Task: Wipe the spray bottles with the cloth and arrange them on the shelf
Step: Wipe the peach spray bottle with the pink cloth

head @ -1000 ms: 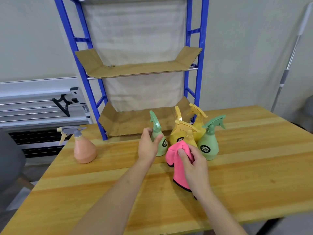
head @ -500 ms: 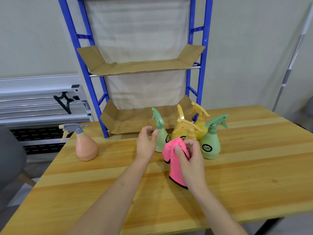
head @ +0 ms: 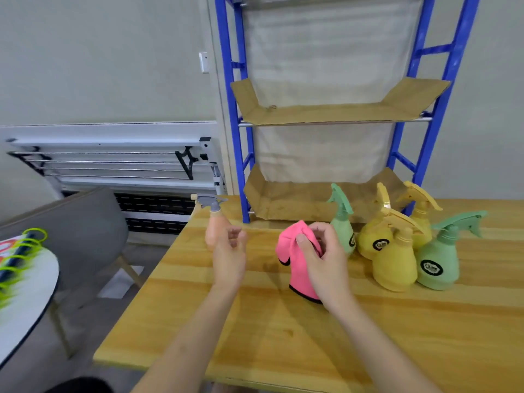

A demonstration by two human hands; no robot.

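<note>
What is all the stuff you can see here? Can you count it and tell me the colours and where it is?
green bottles: 2, on the table, one by the cloth, one far right
yellow bottles: 3, bunched between the green ones
peach bottle: 1, grey sprayer, on the table's left, behind the left hand
cloth: 1, pink with dark edge, held above the table
table: 1, wooden
shelf: 1, blue frame, cardboard liners, behind the table
chair: 1, grey, left of the table
round table: 1, white, far left
left hand: 1, fingers curled loosely, holding nothing
right hand: 1, grips the cloth
</note>
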